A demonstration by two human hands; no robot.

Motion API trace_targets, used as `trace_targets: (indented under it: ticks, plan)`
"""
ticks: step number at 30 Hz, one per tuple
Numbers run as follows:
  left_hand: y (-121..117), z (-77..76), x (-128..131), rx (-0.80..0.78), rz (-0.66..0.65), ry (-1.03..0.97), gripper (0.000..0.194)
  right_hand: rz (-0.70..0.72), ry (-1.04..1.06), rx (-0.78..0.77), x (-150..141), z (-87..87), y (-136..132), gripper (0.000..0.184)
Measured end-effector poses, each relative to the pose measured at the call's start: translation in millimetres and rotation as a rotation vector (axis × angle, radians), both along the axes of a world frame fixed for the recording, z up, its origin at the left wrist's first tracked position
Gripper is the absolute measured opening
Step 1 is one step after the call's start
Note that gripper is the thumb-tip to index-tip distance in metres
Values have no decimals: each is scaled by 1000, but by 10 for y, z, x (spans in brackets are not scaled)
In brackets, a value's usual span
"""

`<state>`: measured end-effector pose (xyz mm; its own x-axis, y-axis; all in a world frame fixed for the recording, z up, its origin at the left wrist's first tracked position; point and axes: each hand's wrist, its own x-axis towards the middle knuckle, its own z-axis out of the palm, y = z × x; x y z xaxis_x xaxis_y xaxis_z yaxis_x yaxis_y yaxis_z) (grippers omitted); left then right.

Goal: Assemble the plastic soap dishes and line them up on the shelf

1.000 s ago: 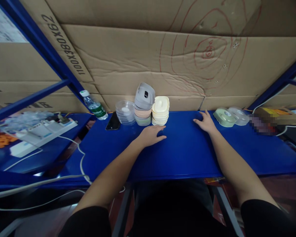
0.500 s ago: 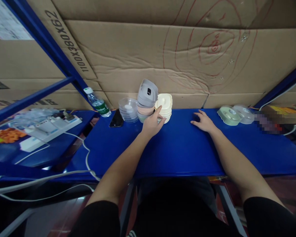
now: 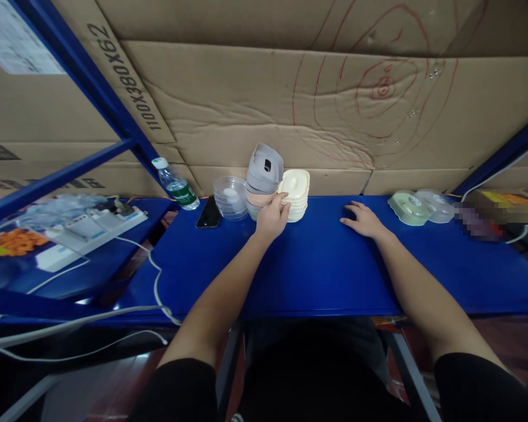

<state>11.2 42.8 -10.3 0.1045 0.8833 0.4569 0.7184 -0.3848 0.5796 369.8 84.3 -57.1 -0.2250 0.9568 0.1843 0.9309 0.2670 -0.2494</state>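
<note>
At the back of the blue table, my left hand (image 3: 271, 217) is closed, its fingertips drawn together against the near side of two stacks. What it grips, if anything, is hidden. One stack holds colored bowls, with tilted grey ones (image 3: 264, 169) above a peach bowl (image 3: 260, 197). Right beside it stand the cream lids (image 3: 295, 196), piled several high and touching or nearly touching my fingers. Clear round bowls (image 3: 229, 198) sit nested to the left. My right hand (image 3: 363, 220) lies on the table with its fingers apart, holding nothing.
A black phone (image 3: 208, 213) and a water bottle (image 3: 176, 185) are at the left rear. A green lidded container (image 3: 408, 207) stands beside a clear one (image 3: 436, 205) on the right. Cardboard (image 3: 229, 94) forms the back wall. A power strip (image 3: 92, 237) with white cables lies left.
The fingers of my left hand have closed together beside the stacks, where they were apart before. My right hand stays in place. The whole view has shifted slightly.
</note>
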Motion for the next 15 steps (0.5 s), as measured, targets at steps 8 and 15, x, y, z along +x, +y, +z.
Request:
trace_targets:
  ticks: [8, 15]
  plan:
    - [-24, 30, -8, -10, -19, 42, 29, 8, -14, 8, 2, -7, -5, 65]
    - [-45, 67, 0, -9, -37, 72, 25, 13, -13, -3, 7, -3, -2, 66]
